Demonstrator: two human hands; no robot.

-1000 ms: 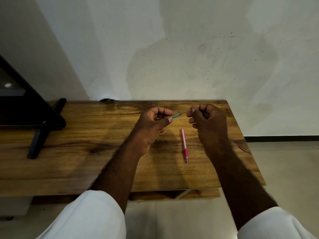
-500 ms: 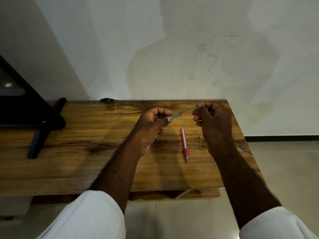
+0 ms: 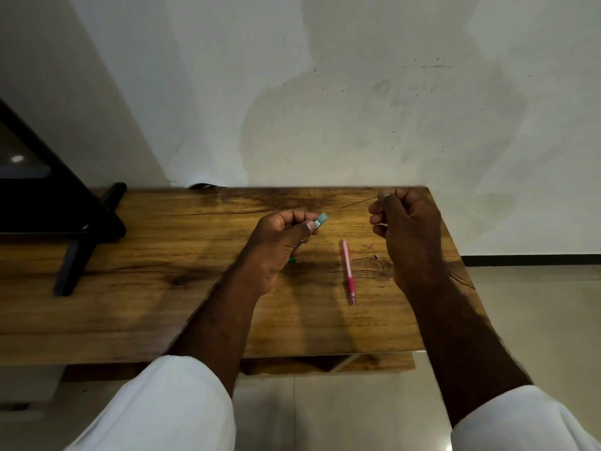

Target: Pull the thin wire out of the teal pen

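Observation:
My left hand (image 3: 283, 242) grips a teal pen barrel (image 3: 320, 220) above the middle of the wooden table (image 3: 162, 288); the barrel's upper end sticks out past my thumb. My right hand (image 3: 406, 226) is near the table's far right corner and pinches a thin dark refill (image 3: 356, 202) by one end. The refill points left and is clear of the barrel. Between my hands a pink pen (image 3: 348, 271) lies on the table, tip toward me.
A black stand with legs (image 3: 74, 242) occupies the table's left end. A tiny dark piece (image 3: 376, 256) lies on the wood right of the pink pen. A pale wall rises behind the table, and tiled floor (image 3: 536, 320) lies to the right and below.
My right hand has drawn the thin refill out of the teal barrel and moved up and to the right. My left hand has stayed in place with the barrel.

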